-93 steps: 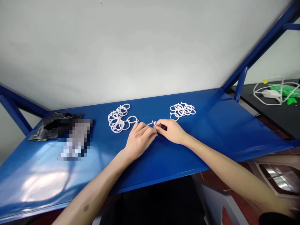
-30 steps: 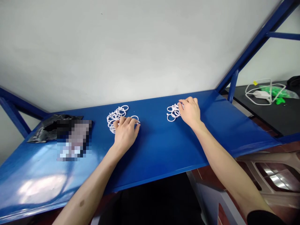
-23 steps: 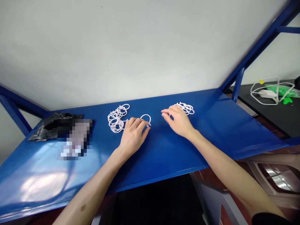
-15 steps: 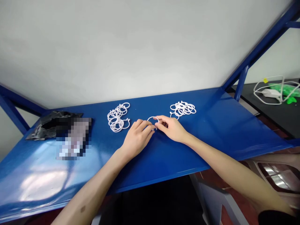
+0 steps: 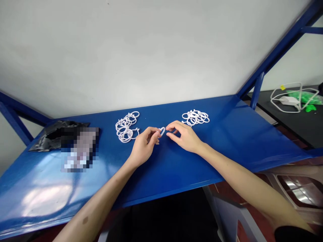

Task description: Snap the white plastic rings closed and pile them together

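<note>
Pinched between the thumb and fingers of my left hand point(image 5: 144, 146) is a white plastic curtain ring point(image 5: 163, 131), seen at a slant above the blue table. My right hand point(image 5: 186, 138) is just right of it, thumb and fingertips parted and apparently off the ring. Left of my left hand lies a pile of similar white rings point(image 5: 123, 128), overlapping, some with small knobs. A second pile of white rings point(image 5: 198, 117) lies behind my right hand, which hides its near edge a little.
On the blue tabletop point(image 5: 161, 174) at left lie a black plastic bag point(image 5: 54, 134) and a blurred-out flat item point(image 5: 82, 148). Blue frame bars point(image 5: 275, 50) rise at both ends. Farther right, a dark table point(image 5: 285, 124) holds a white cable point(image 5: 291, 104) and green plastic point(image 5: 306, 98).
Both hands were on the ring; now only my left hand grips it and the ring has turned to a slant. My right fingers have come away and opened.
</note>
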### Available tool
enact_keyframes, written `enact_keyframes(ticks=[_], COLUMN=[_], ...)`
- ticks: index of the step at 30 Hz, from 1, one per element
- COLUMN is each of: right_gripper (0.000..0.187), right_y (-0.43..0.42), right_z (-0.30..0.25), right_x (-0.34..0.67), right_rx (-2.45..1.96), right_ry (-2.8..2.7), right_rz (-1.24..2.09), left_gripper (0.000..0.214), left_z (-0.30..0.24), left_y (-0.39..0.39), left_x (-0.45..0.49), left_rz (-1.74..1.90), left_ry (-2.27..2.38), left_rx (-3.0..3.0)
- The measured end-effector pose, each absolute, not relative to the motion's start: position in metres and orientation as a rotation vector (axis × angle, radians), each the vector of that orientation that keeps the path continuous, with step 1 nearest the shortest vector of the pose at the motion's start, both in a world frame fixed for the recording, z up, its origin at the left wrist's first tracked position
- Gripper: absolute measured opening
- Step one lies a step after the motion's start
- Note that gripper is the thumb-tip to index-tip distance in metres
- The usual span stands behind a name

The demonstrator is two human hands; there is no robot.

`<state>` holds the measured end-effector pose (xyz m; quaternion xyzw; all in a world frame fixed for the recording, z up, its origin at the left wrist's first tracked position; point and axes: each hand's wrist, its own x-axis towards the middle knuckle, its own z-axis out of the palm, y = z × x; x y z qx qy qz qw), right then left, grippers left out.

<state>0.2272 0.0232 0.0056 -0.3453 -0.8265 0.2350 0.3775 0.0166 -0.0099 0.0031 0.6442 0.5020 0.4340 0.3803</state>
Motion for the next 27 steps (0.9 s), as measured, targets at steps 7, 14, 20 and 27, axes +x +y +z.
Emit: enact_keyframes(ticks=[7, 14, 20, 27], right_gripper=[0.034, 0.008, 0.018, 0.021], right_y=[0.009, 0.008, 0.012, 0.013], right_z=[0.009, -0.002, 0.004, 0.005], right_x=[0.217, 0.209, 0.214, 0.216], right_rx=[-0.932, -0.931, -0.941, -0.919], right_ry=[-2.203, -2.152, -1.944, -1.879], right_rz=[0.556, 0.56, 0.741, 0.94], left_gripper=[0.04, 0.035, 0.031, 0.039], left_z=[0.007, 0.003, 0.002, -0.002], left_y=[-0.011, -0.013, -0.011, -0.007], left_x=[0.022, 0.019, 0.018, 0.016], left_rz=[1.109, 1.114, 1.148, 1.048], left_ry=[1.204, 1.457, 1.516, 1.399], left_rx=[1.252, 1.521, 1.547, 1.49])
